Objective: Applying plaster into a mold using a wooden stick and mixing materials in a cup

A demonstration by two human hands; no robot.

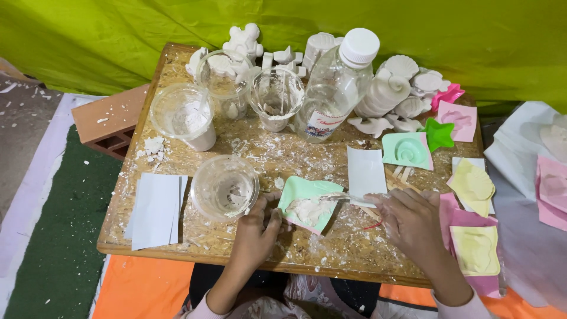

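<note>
Nearest of all, the left hand rested on the wooden table, its fingers curled against the near left edge of a pale green mould, steadying it. The mould lay tilted on the crumb-strewn board, partly filled with wet white plaster. Beside it the right hand was closed around a thin stick whose tip reached over the mould's far edge into the plaster. Just left of the left hand stood an empty clear plastic cup, and further left lay white paper sheets. To the right, yellow moulds sat on pink ones, well apart from the green mould. A white card lay just beyond the stick, with another green shell mould next to it. Further back stood more clear cups, a plastic bottle with a white cap, and, at the far edge, a cluster of white plaster figures and shells before a green cloth.
</note>
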